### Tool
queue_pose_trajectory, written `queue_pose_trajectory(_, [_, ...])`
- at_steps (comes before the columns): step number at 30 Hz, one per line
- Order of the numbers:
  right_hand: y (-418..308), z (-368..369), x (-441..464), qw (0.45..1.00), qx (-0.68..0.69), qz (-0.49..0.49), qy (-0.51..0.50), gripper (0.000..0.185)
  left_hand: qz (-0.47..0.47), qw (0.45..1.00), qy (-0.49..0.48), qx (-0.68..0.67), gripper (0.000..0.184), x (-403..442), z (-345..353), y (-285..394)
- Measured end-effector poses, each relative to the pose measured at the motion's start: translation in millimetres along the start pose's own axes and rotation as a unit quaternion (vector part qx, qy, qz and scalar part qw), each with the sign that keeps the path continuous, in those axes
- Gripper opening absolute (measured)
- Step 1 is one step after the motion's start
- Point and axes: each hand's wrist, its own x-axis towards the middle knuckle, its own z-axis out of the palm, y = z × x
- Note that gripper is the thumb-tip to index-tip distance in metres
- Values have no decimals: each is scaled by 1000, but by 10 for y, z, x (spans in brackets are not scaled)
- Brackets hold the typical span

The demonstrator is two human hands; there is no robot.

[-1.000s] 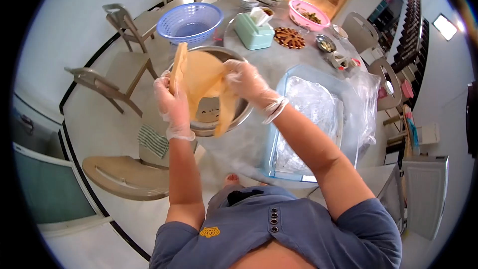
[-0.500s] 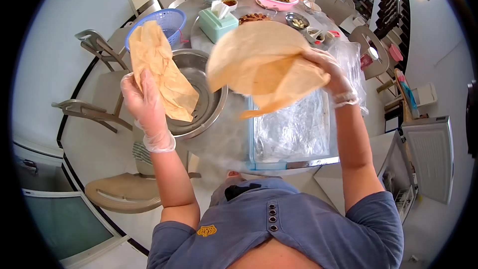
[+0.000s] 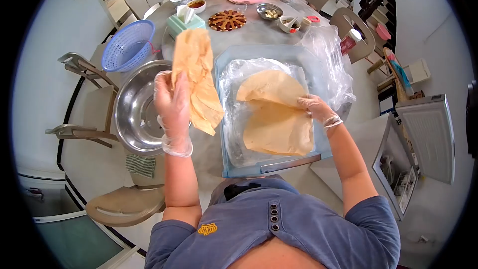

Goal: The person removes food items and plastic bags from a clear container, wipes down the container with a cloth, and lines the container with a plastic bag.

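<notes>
Forearm angled upward, the left hand [image 3: 172,103] in its clear glove clamps a crumpled, folded tan sheet [image 3: 195,69] between thumb and fingers, holding it upright beside the steel basin [image 3: 133,114]. Well apart from it, the gloved right hand [image 3: 317,108], fingers pointing inward, pinches the edge of a thin, partly folded tan sheet [image 3: 279,132] over the blue plastic tub [image 3: 239,171]; whether that sheet touches the plastic film [image 3: 234,124] inside, I cannot tell.

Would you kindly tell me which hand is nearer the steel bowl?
Left: the left hand overlaps the steel bowl in view; the right hand is farther right, over the blue tray.
</notes>
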Motion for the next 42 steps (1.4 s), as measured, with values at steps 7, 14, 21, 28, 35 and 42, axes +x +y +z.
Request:
queue_pose_trajectory(7, [260, -37, 516, 967, 125, -196, 106, 13, -30, 999, -44, -12, 11, -140, 303, -102])
queue_pose_trajectory(14, [308, -102, 786, 944, -119, -195, 240, 15, -70, 994, -83, 10, 11, -188, 480, -133])
queue_pose_trajectory(21, [106, 95, 329, 822, -330, -322, 334, 55, -85, 990, -104, 38, 11, -229, 604, -196])
queue_pose_trajectory(28, [132, 287, 260, 696, -674, -247, -15, 61, -103, 980, -139, 102, 16, -266, 740, -255])
queue_pose_trajectory(35, [91, 209, 343, 722, -655, -214, -61, 53, -175, 926, -295, 156, 24, -331, 1000, -579])
queue_pose_trajectory(42, [-272, 237, 50, 987, -67, -32, -144, 46, -355, 874, -329, -38, 26, -411, 1094, -746])
